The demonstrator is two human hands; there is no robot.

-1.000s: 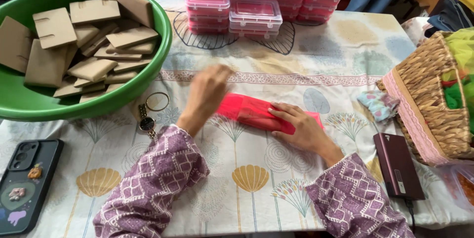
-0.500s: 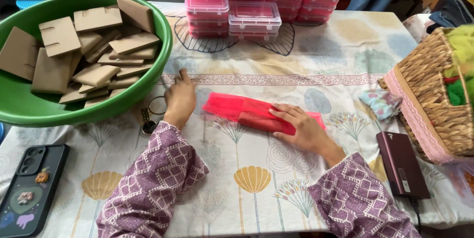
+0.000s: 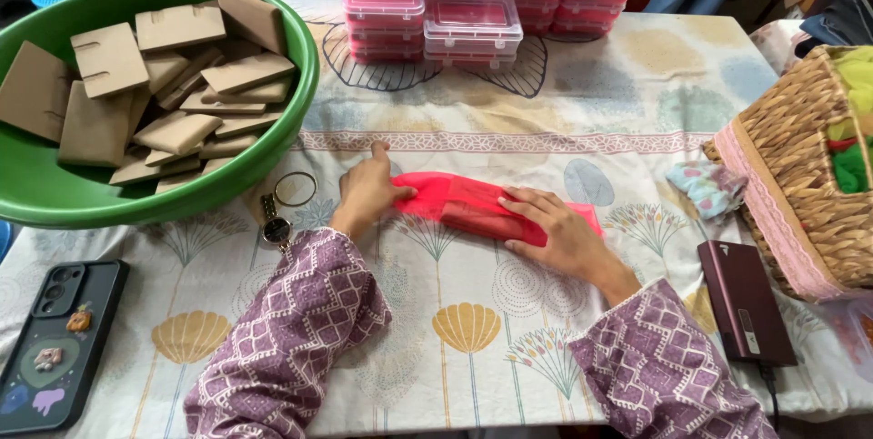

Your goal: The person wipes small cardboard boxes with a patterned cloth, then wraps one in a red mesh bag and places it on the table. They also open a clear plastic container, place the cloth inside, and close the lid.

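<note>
While both hands [image 3: 368, 191] [image 3: 555, 232] press flat-fingered on the pink cloth [image 3: 473, 205], green basin [image 3: 273, 143] seemingly clear.

Stacked along the far edge of the table [image 3: 637, 66]: clear plastic boxes [image 3: 473, 25] with pink contents, rectangular, lids shut, several piles side by side. Heaped in the green basin [image 3: 273, 143] at the far left corner: flat brown cardboard pieces [image 3: 177, 28], notched. Lying at the near left edge: a phone [image 3: 55, 339], back upward, screen hidden. No labels or signs legible.
</note>
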